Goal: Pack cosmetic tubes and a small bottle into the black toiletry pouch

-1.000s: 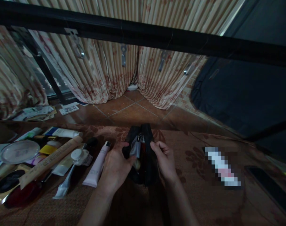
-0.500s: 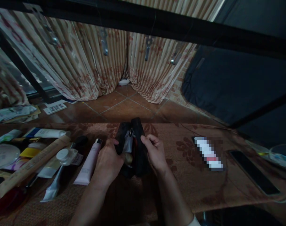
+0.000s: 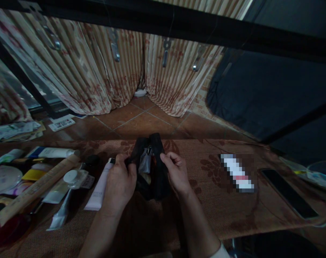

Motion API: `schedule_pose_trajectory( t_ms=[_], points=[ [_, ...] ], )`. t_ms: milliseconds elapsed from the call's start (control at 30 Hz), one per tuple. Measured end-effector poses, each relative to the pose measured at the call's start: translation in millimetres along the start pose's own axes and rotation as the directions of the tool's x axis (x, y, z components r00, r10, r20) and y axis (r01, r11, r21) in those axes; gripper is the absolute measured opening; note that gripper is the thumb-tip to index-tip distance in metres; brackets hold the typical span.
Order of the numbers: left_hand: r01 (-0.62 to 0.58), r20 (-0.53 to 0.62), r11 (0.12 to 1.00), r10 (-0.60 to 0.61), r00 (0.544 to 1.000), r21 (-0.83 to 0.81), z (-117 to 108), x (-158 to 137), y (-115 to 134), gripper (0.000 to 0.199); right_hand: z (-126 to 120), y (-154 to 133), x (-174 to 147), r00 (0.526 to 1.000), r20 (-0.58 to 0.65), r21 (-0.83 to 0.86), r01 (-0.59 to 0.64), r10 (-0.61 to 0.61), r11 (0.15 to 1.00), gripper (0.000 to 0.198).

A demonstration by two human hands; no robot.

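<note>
A black zip pouch (image 3: pixel 159 179) stands unzipped on the patterned tablecloth in front of me, its mouth parted. My left hand (image 3: pixel 121 182) pinches its left edge, thumb against the dark fabric. On the opposite side my right hand (image 3: pixel 176 170) grips the right edge between thumb and fingers. Inside lie a silvery-grey item (image 3: pixel 145 163) and something pale lower down; their kinds are hard to make out. Just left of my left hand, and partly covered by it, rests a pale pink squeeze tube (image 3: pixel 97 195) with a dark cap.
Cosmetics crowd the left side: a long tan stick-like pack (image 3: pixel 39 188), a white-capped bottle (image 3: pixel 71 177), a brush (image 3: pixel 59 215) and a blue-white tube (image 3: pixel 51 152). A black phone (image 3: pixel 289 193) and a pixelated item (image 3: pixel 236 172) lie right. A dark bar (image 3: pixel 163 21) crosses above.
My left hand has come up from the pouch's opening and moved left, now pinching the left edge and pulling it outward. My right hand keeps its hold.
</note>
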State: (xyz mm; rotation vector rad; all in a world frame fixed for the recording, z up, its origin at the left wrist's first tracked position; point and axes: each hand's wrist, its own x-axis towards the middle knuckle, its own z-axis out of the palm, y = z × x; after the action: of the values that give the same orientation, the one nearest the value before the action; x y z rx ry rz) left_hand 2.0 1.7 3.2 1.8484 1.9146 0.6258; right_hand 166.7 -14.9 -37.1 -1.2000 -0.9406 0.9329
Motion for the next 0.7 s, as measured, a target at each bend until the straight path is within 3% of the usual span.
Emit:
schedule_pose_trajectory(
  t_ms=[233,433,567,700],
  points=[
    [0.025,-0.030,0.997,-0.027,0.999,-0.071,-9.0,-1.6,3.3,0.033,-0.4,-2.4,-1.4,1.000,-0.004,0.026,-0.030,0.030,0.999,0.048],
    [0.025,0.004,0.956,-0.025,1.000,-0.292,-11.0,0.6,-4.1,0.018,0.0,-1.5,-2.2,0.999,-0.027,0.111,-0.032,0.035,0.993,0.048],
    [0.127,0.089,0.766,-0.091,0.992,-0.630,-8.5,1.6,-10.7,0.009,1.3,-2.2,-3.4,0.999,-0.044,0.166,-0.016,0.024,0.986,0.048],
    [0.211,0.165,0.607,-0.131,0.978,-0.766,-10.9,-0.2,-8.0,0.006,2.1,-4.2,-6.1,0.999,-0.026,0.227,-0.031,0.038,0.973,0.046]
  ],
)
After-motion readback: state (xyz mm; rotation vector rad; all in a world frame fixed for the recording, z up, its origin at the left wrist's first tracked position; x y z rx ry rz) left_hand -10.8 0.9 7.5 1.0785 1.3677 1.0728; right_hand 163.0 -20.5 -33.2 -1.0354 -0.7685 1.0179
